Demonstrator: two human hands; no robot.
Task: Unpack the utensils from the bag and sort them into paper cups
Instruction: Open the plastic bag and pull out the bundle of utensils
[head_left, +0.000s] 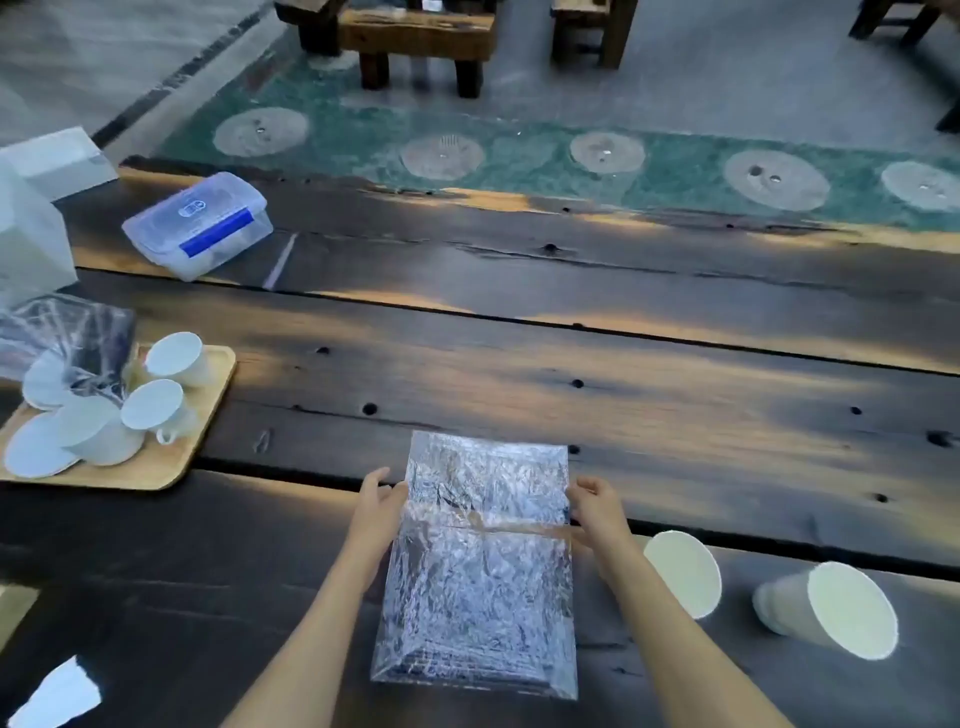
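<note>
Dark wooden table (519, 364) under me: my left hand (376, 506) and right hand (597, 506) pinch the sealed bag's (483, 561) edges; both paper cups (685, 571) lie tipped, empty, nothing sorted yet.

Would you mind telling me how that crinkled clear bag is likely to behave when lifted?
The bag looks thin and wrinkled, so it will probably sag. Its glossy film may slip. Both hands, left hand and right hand, grip its sides, which should help.
</note>
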